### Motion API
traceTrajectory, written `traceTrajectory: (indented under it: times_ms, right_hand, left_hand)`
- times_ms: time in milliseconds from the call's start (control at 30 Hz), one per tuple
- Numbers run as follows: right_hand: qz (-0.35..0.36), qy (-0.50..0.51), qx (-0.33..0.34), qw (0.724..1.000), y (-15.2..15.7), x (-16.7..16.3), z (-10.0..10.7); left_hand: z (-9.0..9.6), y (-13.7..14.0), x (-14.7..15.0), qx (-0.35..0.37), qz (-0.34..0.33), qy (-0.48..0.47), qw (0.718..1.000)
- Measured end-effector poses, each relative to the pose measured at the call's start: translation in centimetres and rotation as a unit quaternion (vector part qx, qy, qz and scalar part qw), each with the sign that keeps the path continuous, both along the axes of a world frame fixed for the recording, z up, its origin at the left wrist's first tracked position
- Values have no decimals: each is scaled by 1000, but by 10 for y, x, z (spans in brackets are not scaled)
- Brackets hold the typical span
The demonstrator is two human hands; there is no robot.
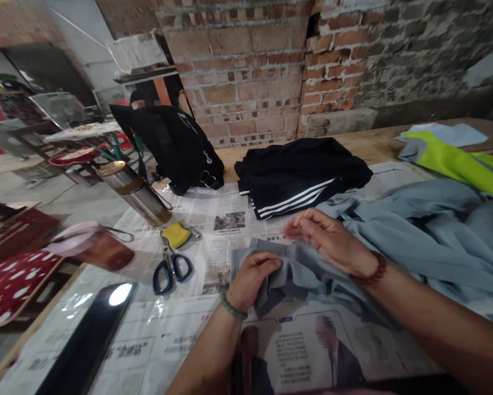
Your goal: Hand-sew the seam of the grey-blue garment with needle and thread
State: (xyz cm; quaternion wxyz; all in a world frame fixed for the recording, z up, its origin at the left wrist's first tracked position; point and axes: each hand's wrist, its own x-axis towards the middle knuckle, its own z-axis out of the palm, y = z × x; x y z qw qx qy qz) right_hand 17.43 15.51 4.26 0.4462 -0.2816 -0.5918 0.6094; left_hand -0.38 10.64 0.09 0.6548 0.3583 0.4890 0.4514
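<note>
My left hand (252, 277) is closed on the edge of a grey garment (300, 274), thumb on top and fingers partly hidden by the cloth. Just above the garment, my right hand (326, 238) is raised in a pinch. A thin, pale sliver that looks like a needle (307, 212) sticks up from its fingertips; any thread is too fine to make out. The grey cloth lies bunched between both hands and runs under my right forearm. Blue-handled scissors (172, 271) lie to the left, touching or close to a yellow, sponge-like piece (176, 235).
Newspaper (180, 323) covers the table. On the left are a phone (90, 334), a pink-lidded cup (102, 247) and a steel flask (135, 192). Behind stand a black bag (176, 142) and folded black clothing (300, 170). More grey cloth (436, 230) and a fluorescent yellow garment (448, 156) lie right.
</note>
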Motion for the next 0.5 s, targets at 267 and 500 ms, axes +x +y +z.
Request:
traceTrajectory:
  times_ms: [267,500]
  right_hand:
    - [-77,-256,578,771,37,14,-9]
    - [-102,-275,578,762,48,15,-10]
  left_hand:
    - [-4,2,-2,-16,31,-6,999]
    - [1,1,-3,-16,20,-28,999]
